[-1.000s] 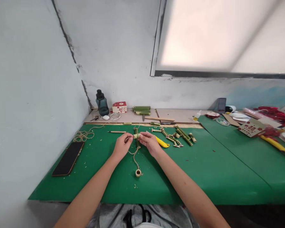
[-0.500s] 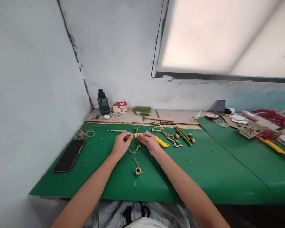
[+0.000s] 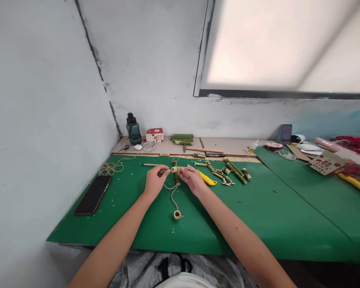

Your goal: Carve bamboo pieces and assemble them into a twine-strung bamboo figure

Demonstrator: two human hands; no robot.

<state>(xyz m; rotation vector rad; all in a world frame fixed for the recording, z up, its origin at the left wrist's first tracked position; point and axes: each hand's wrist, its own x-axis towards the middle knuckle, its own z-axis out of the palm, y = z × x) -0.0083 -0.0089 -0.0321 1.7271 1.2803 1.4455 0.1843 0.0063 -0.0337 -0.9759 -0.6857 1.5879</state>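
My right hand (image 3: 192, 179) pinches a short pale-green bamboo piece (image 3: 176, 169), held level above the mat. Just left of its open end is my left hand (image 3: 155, 180), thumb and fingertips pressed together; what they hold is too small to make out. Behind and below the held piece stands out a longer green bamboo tube (image 3: 176, 178), partly covered. A beige cord (image 3: 173, 197) runs from near this tube down to a small bamboo ring (image 3: 177, 215) on the mat. Right of my right hand lies a yellow-handled tool (image 3: 208, 179).
A jointed bamboo figure (image 3: 217, 173) and cut bamboo tubes (image 3: 235, 171) lie to the right. On the left are a phone (image 3: 93, 195) and loose cord (image 3: 109, 168). A bottle (image 3: 134, 130), a box (image 3: 155, 135) and a hammer (image 3: 202, 150) line the back.
My left fingertips have come slightly away from the bamboo piece's left end, leaving a small gap. The right hand keeps its hold. The whole view has shifted a little.
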